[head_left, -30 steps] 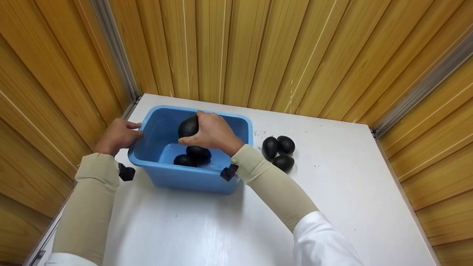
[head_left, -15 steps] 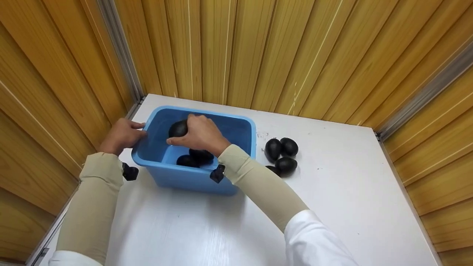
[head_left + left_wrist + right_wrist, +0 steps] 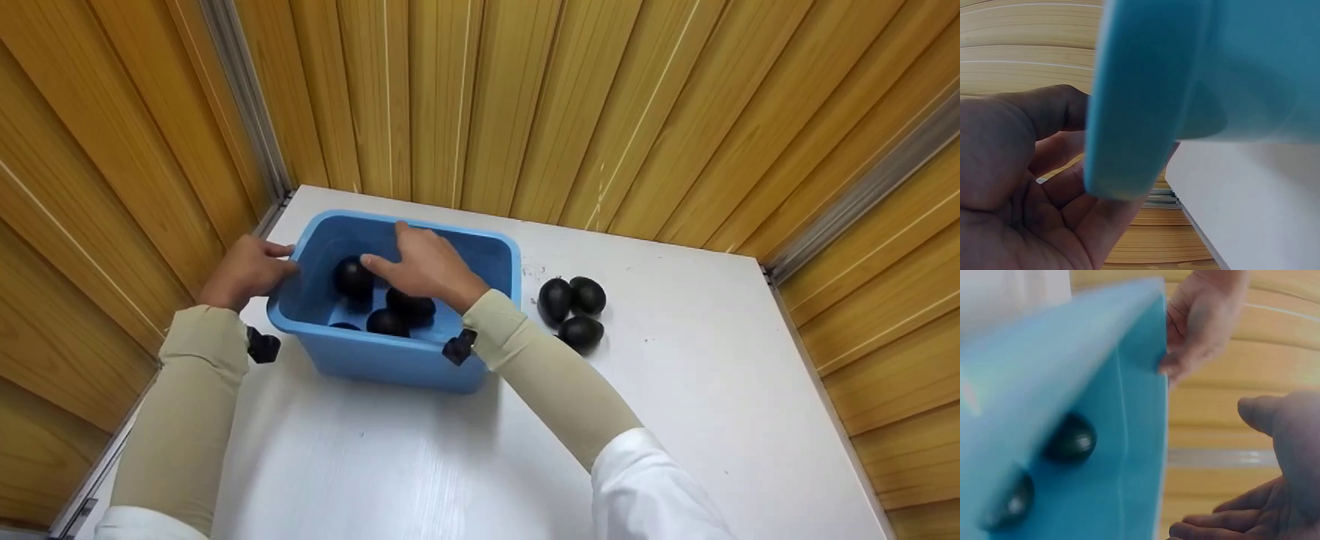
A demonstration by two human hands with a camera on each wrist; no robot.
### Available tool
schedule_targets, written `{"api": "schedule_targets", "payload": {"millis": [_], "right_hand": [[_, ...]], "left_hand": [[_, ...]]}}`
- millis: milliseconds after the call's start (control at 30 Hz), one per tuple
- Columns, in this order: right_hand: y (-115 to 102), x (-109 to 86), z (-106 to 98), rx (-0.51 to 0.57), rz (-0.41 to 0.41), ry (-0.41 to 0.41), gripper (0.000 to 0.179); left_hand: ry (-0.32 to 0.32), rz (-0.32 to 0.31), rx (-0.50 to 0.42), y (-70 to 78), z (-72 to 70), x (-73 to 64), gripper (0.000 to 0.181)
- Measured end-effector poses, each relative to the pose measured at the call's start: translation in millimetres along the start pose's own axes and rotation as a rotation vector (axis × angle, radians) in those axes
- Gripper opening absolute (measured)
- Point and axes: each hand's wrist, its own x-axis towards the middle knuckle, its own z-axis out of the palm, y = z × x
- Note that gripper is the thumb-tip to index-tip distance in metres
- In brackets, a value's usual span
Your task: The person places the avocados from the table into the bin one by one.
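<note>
My left hand [image 3: 251,268] holds the left rim of a blue plastic bin [image 3: 390,367], with the thumb on one side of the wall and the fingers on the other. Over the bin's opening, my right hand [image 3: 431,262] has its thumb and fingers spread, and nothing lies between them. Just left of its thumb, inside the bin, is a dark avocado [image 3: 352,276]. More avocados [image 3: 388,321] lie together inside near the front wall, which partly hides them. The right wrist view shows that right hand [image 3: 1275,495] apart from the bin wall.
Outside the bin to its right, several avocados [image 3: 555,300] sit in a cluster on the white table [image 3: 690,420], partly covered by my right forearm. Wood-patterned walls [image 3: 495,112] with metal corner rails enclose the table at the back and sides.
My right hand has let go of the avocado it held; its fingers have spread and it has drawn slightly right. That avocado is now lower in the bin. My left hand stays on the rim.
</note>
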Motion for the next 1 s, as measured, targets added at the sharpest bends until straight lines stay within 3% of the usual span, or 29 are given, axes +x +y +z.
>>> {"api": "schedule_targets", "payload": {"millis": [100,233,400,533,667,833,1000], "right_hand": [[21,-17.8,-17,0.031,-0.008,0.038,0.084],[57,-51.4,-41,0.088,0.055,0.122,0.079],[116,-101.1,-50,0.112,0.159,0.312,0.068],[164,-139.2,-20,0.025,0.241,0.422,0.064],[195,-159.1,22,-0.014,0.303,0.403,0.068],[211,-149.3,57,0.027,0.350,0.359,0.084],[222,-139.0,85,0.090,0.424,0.356,0.098]], "left_hand": [[-0.001,-0.001,-0.002,-0.1,0.3,-0.5,0.058],[-0.005,0.001,-0.007,-0.2,0.9,0.9,0.057],[0.000,0.005,-0.015,0.6,1.7,0.0,0.058],[-0.011,-0.005,-0.015,-1.1,1.5,-2.0,0.059],[-0.012,-0.009,-0.001,-2.7,-3.1,-1.8,0.059],[0.023,0.002,0.008,-7.7,-8.4,-2.2,0.058],[-0.002,-0.018,-0.003,-13.6,-4.2,-4.4,0.059]]}}
